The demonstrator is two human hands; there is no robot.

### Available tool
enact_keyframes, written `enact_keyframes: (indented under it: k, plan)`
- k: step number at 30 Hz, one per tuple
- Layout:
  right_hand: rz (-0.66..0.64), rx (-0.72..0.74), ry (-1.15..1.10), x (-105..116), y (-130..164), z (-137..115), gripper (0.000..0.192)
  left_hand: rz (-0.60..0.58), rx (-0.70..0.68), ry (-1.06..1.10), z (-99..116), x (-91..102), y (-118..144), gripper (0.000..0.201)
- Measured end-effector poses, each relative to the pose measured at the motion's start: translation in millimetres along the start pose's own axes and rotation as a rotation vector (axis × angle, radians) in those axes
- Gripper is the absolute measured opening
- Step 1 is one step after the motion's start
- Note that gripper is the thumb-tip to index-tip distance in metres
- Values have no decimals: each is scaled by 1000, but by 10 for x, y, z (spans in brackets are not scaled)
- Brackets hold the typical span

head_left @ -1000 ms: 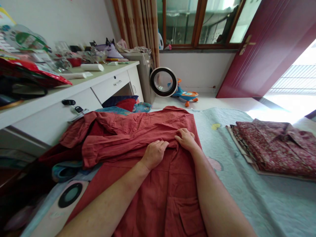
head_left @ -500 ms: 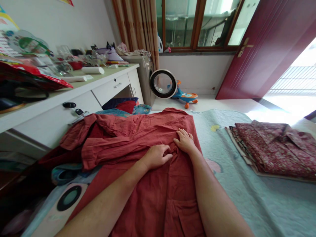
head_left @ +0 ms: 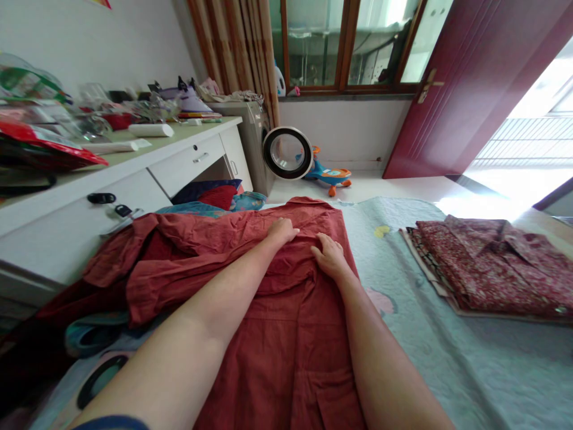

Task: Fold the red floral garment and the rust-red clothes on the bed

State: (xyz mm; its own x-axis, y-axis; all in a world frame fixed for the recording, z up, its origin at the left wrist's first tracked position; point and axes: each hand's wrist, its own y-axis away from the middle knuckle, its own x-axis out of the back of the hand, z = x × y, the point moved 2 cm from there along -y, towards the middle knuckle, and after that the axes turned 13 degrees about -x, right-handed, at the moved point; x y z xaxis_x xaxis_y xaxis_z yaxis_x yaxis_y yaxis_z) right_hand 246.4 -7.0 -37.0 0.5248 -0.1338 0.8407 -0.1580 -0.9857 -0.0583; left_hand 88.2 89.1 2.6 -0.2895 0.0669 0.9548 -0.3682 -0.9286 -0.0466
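Shirt [head_left: 268, 334] lies beneath left hand [head_left: 282, 229], fingers largely hidden, grip unclear, and right hand [head_left: 330, 254], thumb apart.

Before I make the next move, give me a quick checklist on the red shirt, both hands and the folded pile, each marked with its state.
1. Left hand on the red shirt: ok, on its upper part.
2. Right hand on the shirt: ok, resting there with thumb and fingers apart.
3. Left hand's grip on the cloth: cannot tell, its fingertips are mostly hidden.
4. Shirt smooth: not ok, creased near the hands and bunched at left.
5. Folded pile apart from the shirt: ok, the pale blue cover shows between them.
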Motion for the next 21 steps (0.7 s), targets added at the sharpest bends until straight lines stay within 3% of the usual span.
enact_keyframes:
  k: [4, 9, 15, 21]
  plan:
    - [167, -64, -75, 34, -74, 108, 48, -40, -34, 58, -60, -56, -89, 8]
    - [55, -98, 77, -9, -35, 132, 47, -1, -71, 141, -39, -3, -158, 21]
    - [7, -123, 153, -7, 0, 89, 49, -1, -118, 180, -109, 9, -187, 12]
    - [-1, -123, 164, -6, 6, 76, 50, -127, -154, 218, -379, 50, -226, 26]
